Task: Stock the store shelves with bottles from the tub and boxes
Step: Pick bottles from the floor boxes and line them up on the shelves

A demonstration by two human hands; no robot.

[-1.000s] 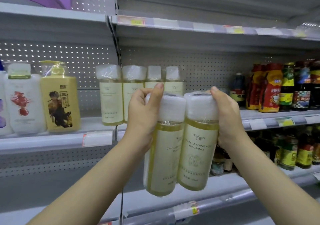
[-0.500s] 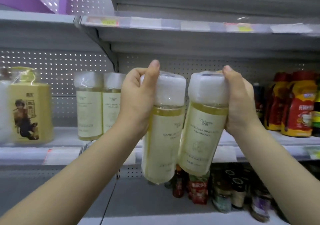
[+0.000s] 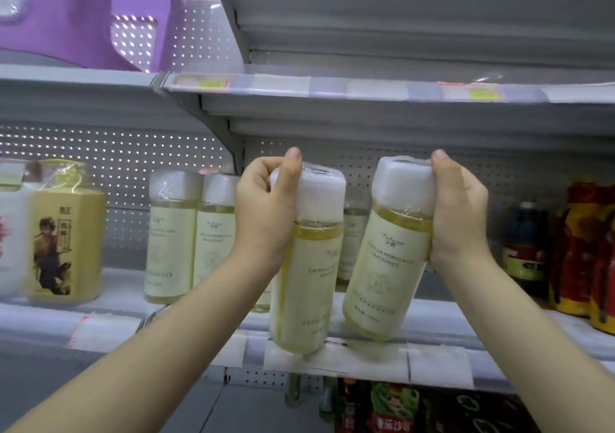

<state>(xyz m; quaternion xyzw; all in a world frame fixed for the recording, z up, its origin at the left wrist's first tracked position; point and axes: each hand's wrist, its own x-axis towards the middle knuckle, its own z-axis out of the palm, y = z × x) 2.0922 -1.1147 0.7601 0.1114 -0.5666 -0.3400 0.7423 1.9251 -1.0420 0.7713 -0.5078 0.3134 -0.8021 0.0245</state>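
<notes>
Far left on the shelf [image 3: 113,286]: yellow pump bottle [image 3: 66,233], upright. Beside it stand the shelved bottles [image 3: 173,239], the same pale-label kind, upright in a row with film over the caps.

Left hand [image 3: 266,209]: fingers curled round the wrapped cap of the left bottle [image 3: 309,283], thumb up along the cap. The bottle hangs nearly upright. Its base shows in front of the shelf's price rail, lower than the shelf surface. Risk: pushed straight in at this height, the base would likely strike the rail instead of clearing it. It probably needs a lift first.

Right bottle [image 3: 386,266]: tilted, base swung toward the left bottle and over the shelf's front edge. Cannot tell whether it touches the shelf. The two bases sit just beside each other and could knock together.

Right hand [image 3: 459,213]: curled round the cap end, thumb on top.

Both grips are on the cap alone, over slick film, with the full weight hanging below. A slip would likely drop a bottle.

More of the row stands partly hidden behind the held pair, so a blind set-down could topple it.

Right: dark sauce bottle [image 3: 525,243], near the right wrist. A wide swing could clip it.
</notes>
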